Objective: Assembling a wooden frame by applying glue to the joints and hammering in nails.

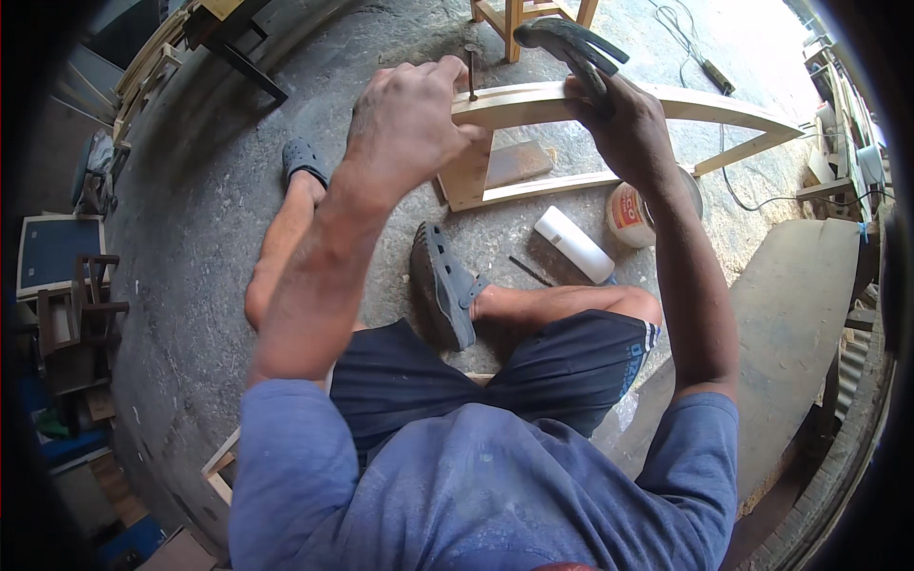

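A pale wooden frame (533,105) with a curved top rail stands on the floor ahead of me. My left hand (409,119) is closed around its left end, thumb below the top rail. Close to those fingertips a nail (471,74) stands upright on the rail; whether the fingers touch it I cannot tell. My right hand (624,124) is wrapped around a claw hammer (571,48), most of its handle hidden by the hand. The hammer's dark head is above the rail, to the right of the nail and apart from it.
Inside the frame's opening lies a wooden block (519,163). Nearer are a white bottle (574,245), a tin can (628,214) and a thin dark stick (530,270). A wooden stool (514,33) stands beyond; a large board (790,314) is at right. A cord (728,186) crosses the floor.
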Available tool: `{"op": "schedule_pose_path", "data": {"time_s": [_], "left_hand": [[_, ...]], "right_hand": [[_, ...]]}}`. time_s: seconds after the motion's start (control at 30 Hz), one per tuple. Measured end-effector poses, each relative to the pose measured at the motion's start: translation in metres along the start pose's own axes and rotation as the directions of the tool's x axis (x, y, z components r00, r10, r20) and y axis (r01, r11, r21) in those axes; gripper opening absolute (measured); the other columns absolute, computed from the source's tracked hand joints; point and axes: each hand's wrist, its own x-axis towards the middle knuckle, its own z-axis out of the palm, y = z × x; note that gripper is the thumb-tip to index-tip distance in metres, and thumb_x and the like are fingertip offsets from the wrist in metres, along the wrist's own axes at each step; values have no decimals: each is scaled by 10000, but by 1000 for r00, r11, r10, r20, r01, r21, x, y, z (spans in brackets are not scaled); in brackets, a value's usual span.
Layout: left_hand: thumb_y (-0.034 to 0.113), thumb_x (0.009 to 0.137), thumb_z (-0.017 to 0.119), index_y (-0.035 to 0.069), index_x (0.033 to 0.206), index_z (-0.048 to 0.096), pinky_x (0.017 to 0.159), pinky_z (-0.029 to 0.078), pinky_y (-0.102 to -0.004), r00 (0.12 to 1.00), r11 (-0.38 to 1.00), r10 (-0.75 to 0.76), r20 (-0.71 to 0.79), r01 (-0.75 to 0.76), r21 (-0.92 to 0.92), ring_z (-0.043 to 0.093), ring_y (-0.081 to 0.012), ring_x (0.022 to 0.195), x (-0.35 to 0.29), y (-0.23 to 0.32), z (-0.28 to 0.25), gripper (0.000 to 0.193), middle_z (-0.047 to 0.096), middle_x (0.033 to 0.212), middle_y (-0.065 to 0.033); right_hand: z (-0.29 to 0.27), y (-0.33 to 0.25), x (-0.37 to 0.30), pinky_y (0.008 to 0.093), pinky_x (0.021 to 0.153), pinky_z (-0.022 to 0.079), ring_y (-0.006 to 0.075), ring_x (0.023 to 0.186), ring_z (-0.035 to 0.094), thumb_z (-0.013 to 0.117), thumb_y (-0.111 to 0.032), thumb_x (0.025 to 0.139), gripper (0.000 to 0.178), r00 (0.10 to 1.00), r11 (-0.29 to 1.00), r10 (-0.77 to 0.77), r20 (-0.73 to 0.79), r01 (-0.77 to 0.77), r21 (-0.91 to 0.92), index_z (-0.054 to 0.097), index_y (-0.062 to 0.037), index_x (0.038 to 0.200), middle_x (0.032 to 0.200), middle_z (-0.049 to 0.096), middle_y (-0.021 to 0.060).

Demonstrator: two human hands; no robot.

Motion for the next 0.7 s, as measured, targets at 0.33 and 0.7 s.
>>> {"op": "schedule_pose_path", "data": {"time_s": [0.33, 0.7], "left_hand": [[188, 616, 890, 171, 1273, 455, 839, 528, -412, 925, 928, 100, -367, -220, -300, 601, -259, 999, -21, -24, 37, 788, 565, 1107, -83], [119, 670, 879, 179, 1391, 258, 928, 520, -414, 942, 948, 27, -336, -130, -290, 602, -256, 1071, -21, -29, 34, 954, 557, 1201, -153]], "right_hand": [[-2, 2, 5, 417, 699, 511, 322, 796, 670, 683, -176, 881, 201, 999, 1000, -26, 33, 26, 0, 626, -39, 1016, 886, 668, 154], [-26, 30, 6, 379, 727, 501, 247, 806, 639, 719, -199, 864, 328, 993, 992, 101, 69, -106, 73, 622, -44, 1137, 923, 651, 127]]}}
